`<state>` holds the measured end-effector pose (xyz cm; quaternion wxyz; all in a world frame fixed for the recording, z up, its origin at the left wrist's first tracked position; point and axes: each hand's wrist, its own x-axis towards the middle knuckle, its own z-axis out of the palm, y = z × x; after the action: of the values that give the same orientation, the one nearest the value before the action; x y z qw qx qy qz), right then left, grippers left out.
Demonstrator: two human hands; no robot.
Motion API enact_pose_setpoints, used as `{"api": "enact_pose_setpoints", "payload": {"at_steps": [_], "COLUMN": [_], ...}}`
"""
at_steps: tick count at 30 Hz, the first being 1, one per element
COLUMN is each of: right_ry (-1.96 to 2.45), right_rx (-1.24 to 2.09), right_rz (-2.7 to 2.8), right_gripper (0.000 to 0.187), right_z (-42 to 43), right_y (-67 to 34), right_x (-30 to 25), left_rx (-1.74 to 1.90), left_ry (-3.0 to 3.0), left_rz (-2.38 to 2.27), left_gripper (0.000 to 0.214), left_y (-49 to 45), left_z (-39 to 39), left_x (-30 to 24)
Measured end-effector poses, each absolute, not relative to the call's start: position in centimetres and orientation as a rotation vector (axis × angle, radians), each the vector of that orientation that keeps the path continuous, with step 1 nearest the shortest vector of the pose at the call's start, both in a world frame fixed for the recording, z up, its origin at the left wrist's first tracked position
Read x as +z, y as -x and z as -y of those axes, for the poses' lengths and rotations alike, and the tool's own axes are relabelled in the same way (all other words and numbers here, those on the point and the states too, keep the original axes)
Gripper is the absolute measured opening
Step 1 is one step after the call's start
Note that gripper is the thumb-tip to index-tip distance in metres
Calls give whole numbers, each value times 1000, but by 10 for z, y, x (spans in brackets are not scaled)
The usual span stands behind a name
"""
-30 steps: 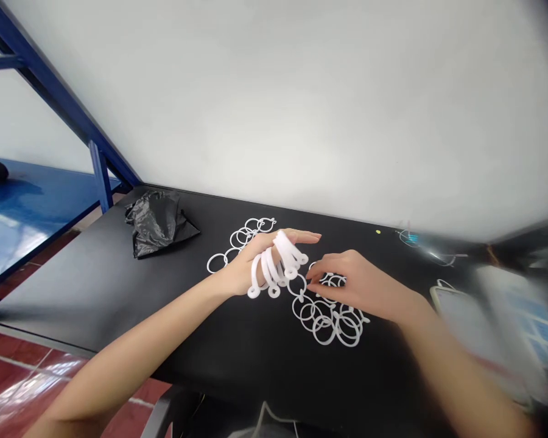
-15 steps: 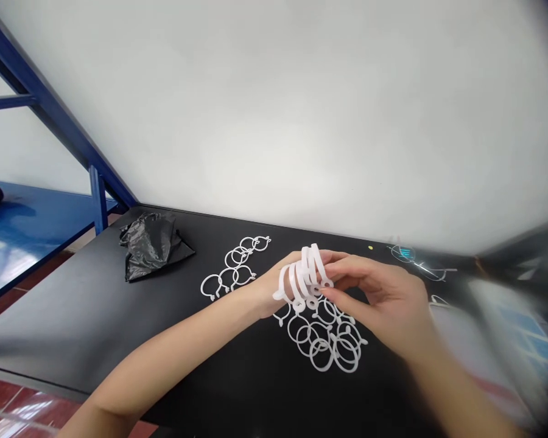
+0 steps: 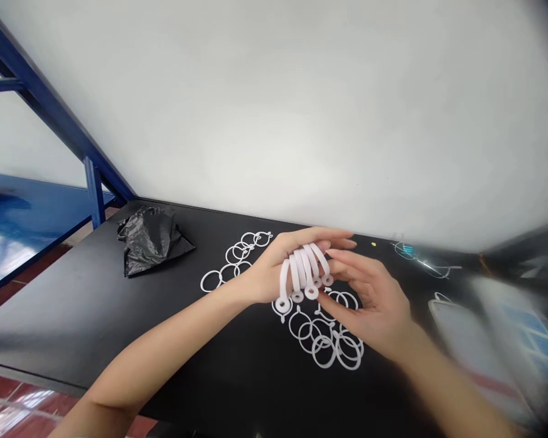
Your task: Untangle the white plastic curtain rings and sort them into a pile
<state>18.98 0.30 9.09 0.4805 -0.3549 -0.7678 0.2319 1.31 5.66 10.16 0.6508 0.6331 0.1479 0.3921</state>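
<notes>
Several white plastic curtain rings (image 3: 296, 267), each with a small round eyelet, are strung side by side around the fingers of my left hand (image 3: 276, 258). Its thumb side reaches out above them, and the ringed fingers are partly hidden. From the right, my right hand (image 3: 381, 304) curves in, its thumb and fingertips at the outermost rings near their eyelets. Below both hands, a cluster of loose curtain rings (image 3: 323, 367) lies overlapping on the black table (image 3: 237, 377). Another row of curtain rings (image 3: 201, 281) lies behind my left forearm, which covers part of it.
A crumpled black plastic bag (image 3: 148, 240) lies at the back left. Glasses (image 3: 422, 266) and a blurred clear packet (image 3: 470, 347) are on the right. A white wall (image 3: 274, 121) rises behind the table, and a blue metal frame (image 3: 68, 128) slants at the left.
My left hand has turned and risen slightly, its thumb side now stretched out over the rings. The strung rings sit more evenly, eyelets downward. My right hand has shifted a little left.
</notes>
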Motion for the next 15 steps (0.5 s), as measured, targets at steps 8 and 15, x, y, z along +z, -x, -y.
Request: {"api": "enact_pose_setpoints", "payload": {"at_steps": [8, 15], "right_ry": [804, 886], "right_rx": [441, 797], "right_rz": [1820, 1851], "right_gripper": [61, 69], "right_z": [-5, -1], "right_y": [-193, -189], "right_x": [87, 95], "left_rx": [726, 723], "left_ry": [-1277, -1083], "left_rz": [-247, -257], "left_gripper": [44, 41], "left_y": [-16, -20], "left_z": [-57, -57], "left_x": [100, 91]}}
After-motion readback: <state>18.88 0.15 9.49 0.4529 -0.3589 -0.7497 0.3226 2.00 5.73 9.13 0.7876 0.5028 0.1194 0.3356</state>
